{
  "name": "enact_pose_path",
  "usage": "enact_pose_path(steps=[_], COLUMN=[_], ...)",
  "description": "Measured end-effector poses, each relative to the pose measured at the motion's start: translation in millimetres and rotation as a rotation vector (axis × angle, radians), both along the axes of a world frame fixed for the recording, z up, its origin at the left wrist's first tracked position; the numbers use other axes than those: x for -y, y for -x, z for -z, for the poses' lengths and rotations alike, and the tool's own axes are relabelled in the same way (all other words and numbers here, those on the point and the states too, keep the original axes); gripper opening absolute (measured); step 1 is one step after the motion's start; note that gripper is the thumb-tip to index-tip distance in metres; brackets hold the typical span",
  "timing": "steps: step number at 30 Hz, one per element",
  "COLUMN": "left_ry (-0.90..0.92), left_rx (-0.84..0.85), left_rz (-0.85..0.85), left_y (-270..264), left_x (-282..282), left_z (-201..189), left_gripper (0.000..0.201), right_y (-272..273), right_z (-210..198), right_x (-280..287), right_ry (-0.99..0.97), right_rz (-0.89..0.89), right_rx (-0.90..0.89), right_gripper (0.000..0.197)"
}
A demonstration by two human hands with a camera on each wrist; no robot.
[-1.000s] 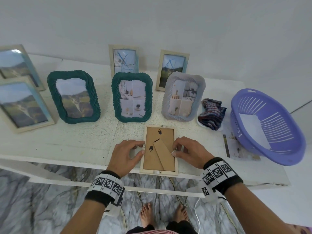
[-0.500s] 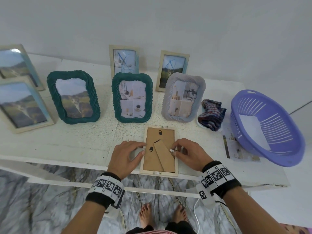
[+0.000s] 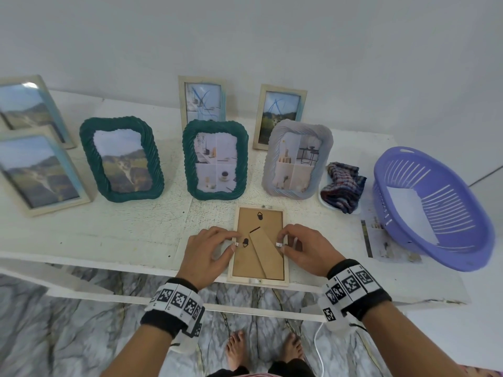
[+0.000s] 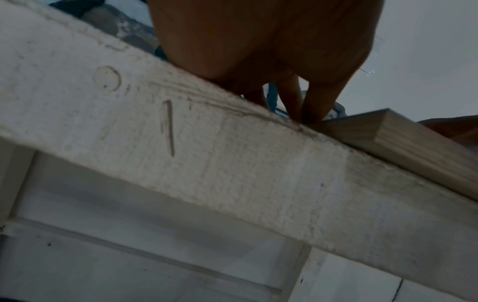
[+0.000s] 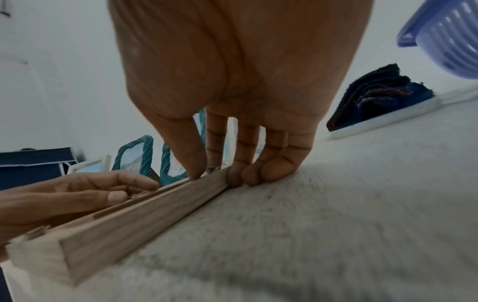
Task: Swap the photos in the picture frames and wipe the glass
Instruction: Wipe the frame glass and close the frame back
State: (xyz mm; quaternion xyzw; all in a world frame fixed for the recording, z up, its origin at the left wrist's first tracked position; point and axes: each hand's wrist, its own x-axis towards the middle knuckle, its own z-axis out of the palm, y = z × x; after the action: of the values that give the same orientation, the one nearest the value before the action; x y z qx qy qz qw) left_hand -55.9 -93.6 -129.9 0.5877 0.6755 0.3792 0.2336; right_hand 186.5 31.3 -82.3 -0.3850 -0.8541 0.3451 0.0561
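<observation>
Frame (image 3: 258, 246) face-down btwn grips; L hand (image 3: 206, 254), R hand (image 3: 307, 248) each pinch side tab.

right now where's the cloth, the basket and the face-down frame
cloth (image 3: 343, 188): head view, middle of the folded checked fabric
basket (image 3: 475, 235): head view, purple rim on the right side
face-down frame (image 3: 268, 261): head view, brown backing stand
</observation>
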Motion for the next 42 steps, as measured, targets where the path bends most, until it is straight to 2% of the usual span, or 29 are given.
enact_pose_path(steps=[5, 9, 13, 20, 27, 34, 37, 40, 42], left_ry=[0.015, 0.013, 0.012, 0.01, 0.016, 0.015, 0.016, 0.029, 0.034], left_rx=[-0.057, -0.05, -0.047, -0.049, -0.041, -0.034, -0.044, -0.05, -0.052], left_rz=[-0.036, -0.035, -0.03, -0.033, -0.028, -0.04, -0.043, -0.035, -0.033], left_y=[-4, -4, -3, -4, -3, -3, -3, -3, -3], left_x=[1, 1, 1, 1, 0, 1, 1, 1, 1], left_z=[-4, -4, -6, -6, -4, -4, -5, -5, -6], left_gripper=[0.033, 0.035, 0.035, 0.036, 0.036, 0.036, 0.035, 0.037, 0.038], right_y=[19, 36, 45, 46, 43, 38, 32, 26, 26], right_z=[-9, -11, -11, -12, -10, -18, -23, -23, -18], right_x=[-5, -15, -23, -22, -21, -4, 24, 50, 61], right_ry=[-0.216, -0.18, -0.147, -0.058, 0.016, -0.05, -0.057, -0.008, 0.009], right_rz=[0.132, 0.094, 0.087, 0.111, 0.081, 0.132, 0.122, 0.067, 0.072], right_rx=[0.029, 0.17, 0.229, 0.151, 0.131, 0.073, 0.076, 0.174, 0.208], right_gripper=[0.042, 0.058, 0.056, 0.043, 0.061, 0.051, 0.069, 0.098, 0.11])
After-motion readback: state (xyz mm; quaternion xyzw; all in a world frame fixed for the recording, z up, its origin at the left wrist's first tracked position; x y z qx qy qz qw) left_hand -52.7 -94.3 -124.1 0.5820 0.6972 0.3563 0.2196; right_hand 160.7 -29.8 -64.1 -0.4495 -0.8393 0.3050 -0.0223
